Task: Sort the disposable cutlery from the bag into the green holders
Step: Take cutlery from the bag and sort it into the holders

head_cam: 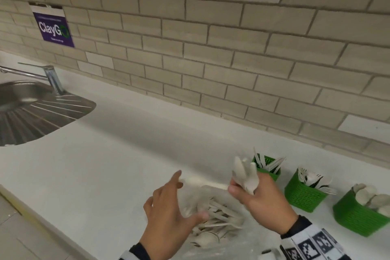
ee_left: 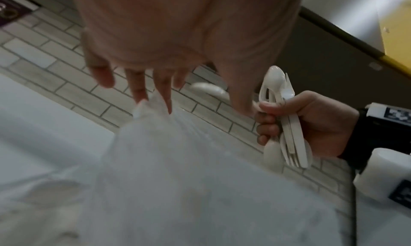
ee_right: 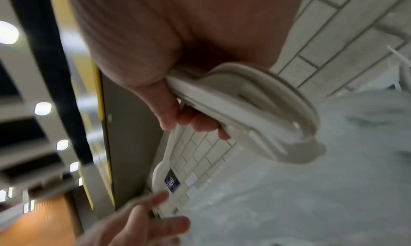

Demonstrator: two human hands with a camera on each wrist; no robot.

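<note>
A clear plastic bag point(head_cam: 230, 236) of white disposable cutlery lies on the white counter point(head_cam: 105, 164) in front of me. My left hand point(head_cam: 175, 200) hovers over it with fingers spread and straight point(ee_left: 135, 84). My right hand point(head_cam: 242, 192) grips an upright bundle of spoons, a fork and a knife point(head_cam: 244, 175), which also shows in the wrist views point(ee_left: 286, 126) point(ee_right: 255, 112). A blurred single spoon point(head_cam: 202, 182) stretches between my right thumb and left forefinger. Three green holders stand at the right: knives point(head_cam: 267, 167), forks point(head_cam: 304, 194), spoons point(head_cam: 358, 215).
A steel sink point(head_cam: 42, 112) with a tap point(head_cam: 50, 78) is set in the counter at the far left. A brick-tiled wall point(head_cam: 211, 48) with a purple sign point(head_cam: 52, 25) runs along the back. The counter's front edge point(head_cam: 31, 213) runs diagonally at the lower left.
</note>
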